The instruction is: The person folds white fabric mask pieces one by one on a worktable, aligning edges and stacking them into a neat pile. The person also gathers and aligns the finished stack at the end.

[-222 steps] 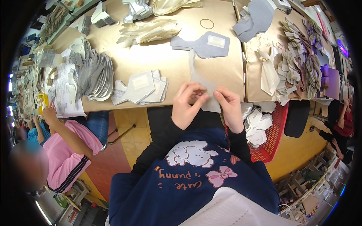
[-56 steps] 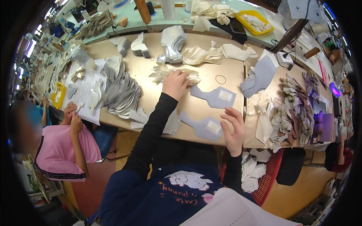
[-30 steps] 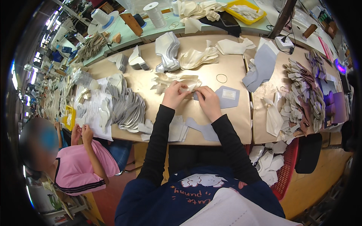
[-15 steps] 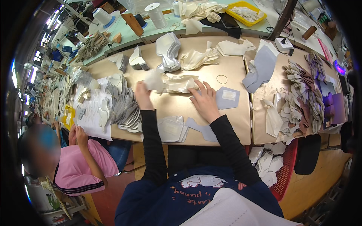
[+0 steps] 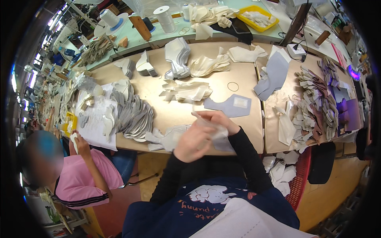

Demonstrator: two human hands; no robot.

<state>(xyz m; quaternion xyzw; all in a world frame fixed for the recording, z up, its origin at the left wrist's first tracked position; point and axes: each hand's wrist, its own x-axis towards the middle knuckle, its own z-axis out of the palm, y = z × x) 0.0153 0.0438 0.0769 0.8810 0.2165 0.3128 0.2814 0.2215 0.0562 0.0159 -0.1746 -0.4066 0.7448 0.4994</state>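
Observation:
Near the table's front edge, my right hand (image 5: pixel 220 118) is closed on a thin cream fabric piece (image 5: pixel 215 130), which hangs below its fingers. My left hand (image 5: pixel 193 142) is beside it, smeared by motion, so its grip cannot be made out. Just beyond lies a grey flat cut piece (image 5: pixel 227 105) with a small pale rectangle on it. A crumpled bunch of cream pieces (image 5: pixel 186 91) rests farther up the table. Under and left of my hands are pale flat pieces (image 5: pixel 158 139), partly hidden.
A fanned stack of grey-white pieces (image 5: pixel 133 113) lies at left, near a person in a pink shirt (image 5: pixel 89 174). Stacks of white cut pieces (image 5: pixel 177 57) stand at the back. Brown and cream bundles (image 5: pixel 313 99) and a red basket (image 5: pixel 298 186) are at right.
Both hands have come back toward me from the cream bunch, the left bringing a cream piece. My right hand has left the bunch and now grips that piece.

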